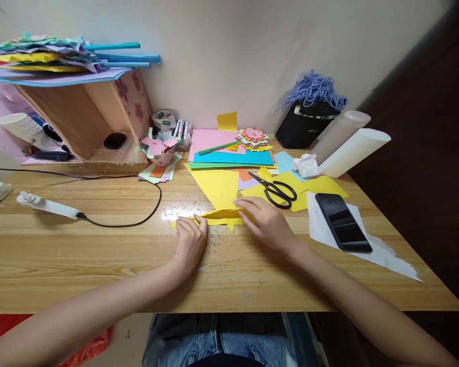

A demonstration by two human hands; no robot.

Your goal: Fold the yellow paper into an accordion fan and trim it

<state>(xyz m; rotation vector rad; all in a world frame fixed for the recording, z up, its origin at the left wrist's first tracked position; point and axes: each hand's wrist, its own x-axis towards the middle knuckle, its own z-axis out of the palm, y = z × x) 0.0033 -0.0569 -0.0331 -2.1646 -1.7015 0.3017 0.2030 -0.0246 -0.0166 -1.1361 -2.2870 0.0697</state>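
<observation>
A folded strip of yellow paper [222, 220] lies across the middle of the wooden table, its upper layer lifted a little and its edge jagged. My left hand [191, 237] presses on its left end with the fingers curled together. At the right end, my right hand [265, 221] holds the strip between thumb and fingers. Just behind it is a larger yellow sheet [218, 186], partly covered by the strip. Black-handled scissors [277, 191] rest on yellow paper scraps [321, 186] beyond my right hand.
A black phone [344, 221] lies on torn white paper [392, 255] at the right. Coloured sheets [229, 159], a layered paper flower [253, 137] and a cup of scraps [161, 153] stand behind. A power strip [49, 206] with a black cable sits at the left, below a pink box [133, 102].
</observation>
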